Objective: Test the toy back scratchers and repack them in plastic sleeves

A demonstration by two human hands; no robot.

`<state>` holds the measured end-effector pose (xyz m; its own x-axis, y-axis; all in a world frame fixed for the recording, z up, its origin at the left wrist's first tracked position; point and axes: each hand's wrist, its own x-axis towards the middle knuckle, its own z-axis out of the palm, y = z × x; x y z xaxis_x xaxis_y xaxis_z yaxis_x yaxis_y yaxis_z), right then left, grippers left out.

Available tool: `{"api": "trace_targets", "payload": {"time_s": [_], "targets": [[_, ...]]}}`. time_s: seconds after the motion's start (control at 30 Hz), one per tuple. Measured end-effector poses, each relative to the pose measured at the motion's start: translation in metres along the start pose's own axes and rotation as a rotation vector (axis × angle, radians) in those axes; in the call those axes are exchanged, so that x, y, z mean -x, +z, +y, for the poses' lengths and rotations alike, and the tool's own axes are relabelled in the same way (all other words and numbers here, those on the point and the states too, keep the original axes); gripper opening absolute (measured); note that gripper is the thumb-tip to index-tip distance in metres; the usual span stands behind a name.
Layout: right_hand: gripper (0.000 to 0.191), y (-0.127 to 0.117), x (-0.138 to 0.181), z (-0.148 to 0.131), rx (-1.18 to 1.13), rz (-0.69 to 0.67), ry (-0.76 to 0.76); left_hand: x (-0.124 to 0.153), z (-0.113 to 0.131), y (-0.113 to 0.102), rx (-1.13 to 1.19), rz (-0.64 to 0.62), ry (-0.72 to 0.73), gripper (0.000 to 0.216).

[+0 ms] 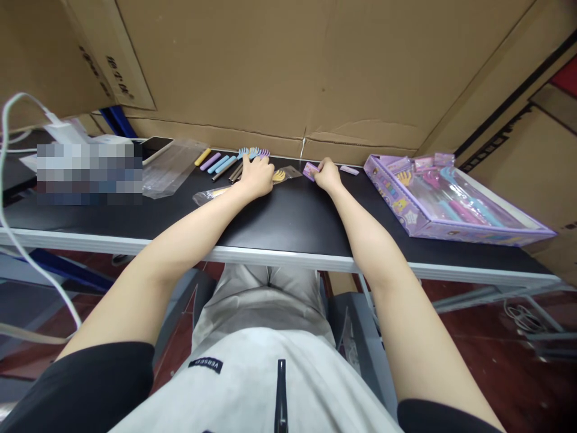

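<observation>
My left hand [258,178] is closed over the middle of a clear-bagged back scratcher with a yellow claw head [279,175]; the fingers partly cover it. Just beyond that hand lie several loose back scratchers with metal rods, blue and purple claw heads [255,151] and coloured handles [218,164]. In my right hand [329,175], a small purple printed card [311,171] is pinched between thumb and fingers, just above the black tabletop. Another small purple piece [349,171] rests to the right of this hand.
At the right stands an open purple display box [415,219] with bagged back scratchers inside. Clear plastic bags [174,168] and a phone [155,148] lie on the left, near a white charger and cable [9,219]. Cardboard walls [270,72] close off the table's back.
</observation>
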<state>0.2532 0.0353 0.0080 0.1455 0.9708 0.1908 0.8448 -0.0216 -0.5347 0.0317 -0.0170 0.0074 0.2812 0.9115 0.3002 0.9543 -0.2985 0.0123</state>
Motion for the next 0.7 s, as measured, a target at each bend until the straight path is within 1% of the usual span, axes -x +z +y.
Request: {"api": "trace_targets", "payload": {"time_s": [0.03,0.1,0.27,0.33,0.43,0.57,0.7], "targets": [[0.006,0.000,0.000,-0.001,-0.008,0.006,-0.007,-0.002,0.001,0.003,0.024,0.023,0.004,0.042],[0.011,0.000,0.000,0.000,-0.028,0.016,-0.018,-0.007,0.000,0.009,0.085,0.038,0.034,0.042],[0.031,0.001,-0.003,0.004,-0.098,0.023,-0.014,-0.023,-0.013,0.028,0.211,-0.020,0.218,0.042],[0.034,0.002,-0.005,0.005,-0.140,0.011,-0.006,-0.028,-0.020,0.034,0.246,-0.020,0.265,0.042],[0.032,0.004,-0.007,0.006,-0.197,0.007,0.001,-0.032,-0.026,0.040,0.271,0.000,0.273,0.042],[0.028,0.005,-0.008,0.005,-0.249,-0.028,0.008,-0.033,-0.026,0.045,0.283,0.016,0.273,0.051],[0.032,0.004,-0.008,0.006,-0.247,-0.070,-0.035,-0.036,-0.025,0.052,0.293,0.027,0.283,0.048]]}}
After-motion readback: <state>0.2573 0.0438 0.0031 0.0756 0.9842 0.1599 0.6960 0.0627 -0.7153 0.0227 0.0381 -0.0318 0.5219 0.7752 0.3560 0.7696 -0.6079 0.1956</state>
